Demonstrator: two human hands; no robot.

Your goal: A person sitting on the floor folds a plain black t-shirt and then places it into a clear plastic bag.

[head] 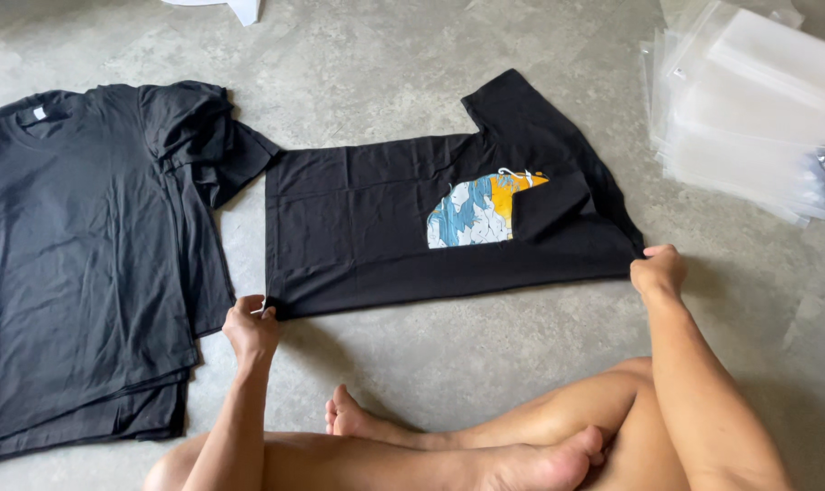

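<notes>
- Left hand (251, 327): fingers pinched shut on the near left corner of the black cotton T-shirt with a blue, white and yellow printed picture (385, 227). Arm reaches forward from the bottom of the view.
- Right hand (660, 271): fingers closed on the near right corner of the same printed shirt, knuckles up.
- Printed shirt lies flat on the grey mottled concrete floor (485, 355), stretched sideways between the 2 hands. 1 long side is folded over, so the print shows only in part, cut off along a slanted edge. 1 sleeve sticks out at the far edge.
- Stack of plain black T-shirts (76, 264) lies left of the printed shirt, neck opening at the far end, several layers visible at its near edge. A sleeve of the top one comes just up to the printed shirt's left edge; touching or not, cannot tell.
- Pile of clear plastic bags (749, 118) at far right, well apart from the right hand.
- Person's bare crossed legs (485, 445) rest on the floor, near the bottom, between the 2 arms.
- White scrap (240, 9) at the top edge, partly out of frame.
</notes>
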